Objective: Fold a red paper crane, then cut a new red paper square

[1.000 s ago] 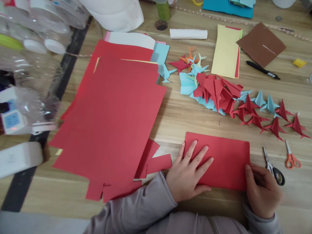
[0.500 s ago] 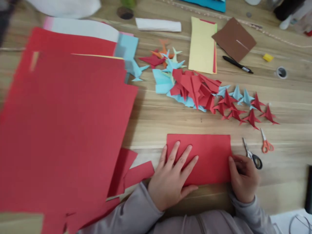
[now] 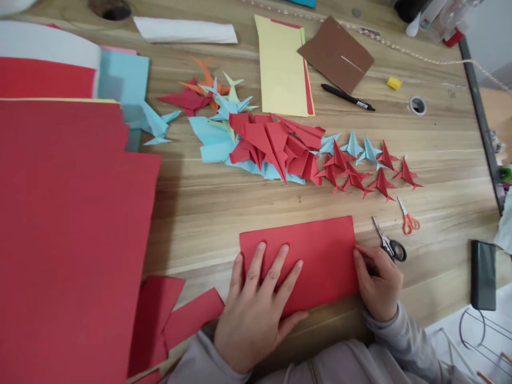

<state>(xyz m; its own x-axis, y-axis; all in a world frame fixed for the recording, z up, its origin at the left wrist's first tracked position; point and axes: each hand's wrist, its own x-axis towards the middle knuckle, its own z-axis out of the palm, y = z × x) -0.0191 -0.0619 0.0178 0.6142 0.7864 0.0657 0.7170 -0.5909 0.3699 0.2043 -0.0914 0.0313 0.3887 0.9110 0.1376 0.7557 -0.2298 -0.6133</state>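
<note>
A red sheet of paper (image 3: 324, 266) lies flat on the wooden table in front of me. My left hand (image 3: 256, 304) rests on its left part, fingers spread and palm down. At the sheet's right edge, my right hand (image 3: 378, 280) pinches the paper between thumb and fingers. Black-handled scissors (image 3: 388, 242) lie just beyond my right hand, with small orange-handled scissors (image 3: 408, 218) a little farther off. To the left of my left hand are red paper scraps (image 3: 194, 317).
Large red sheets (image 3: 72, 240) cover the left side. Beyond the sheet sit folded red paper planes (image 3: 272, 141) and several small red and blue folded figures (image 3: 382, 184). Farther back are yellow paper (image 3: 282, 69), brown paper (image 3: 336, 53) and a black pen (image 3: 347, 97). A dark phone (image 3: 483, 274) lies at right.
The view has swung to the right, so the table's things appear farther left and the phone shows fully. Both hands keep their places on the red sheet, which appears slightly tilted.
</note>
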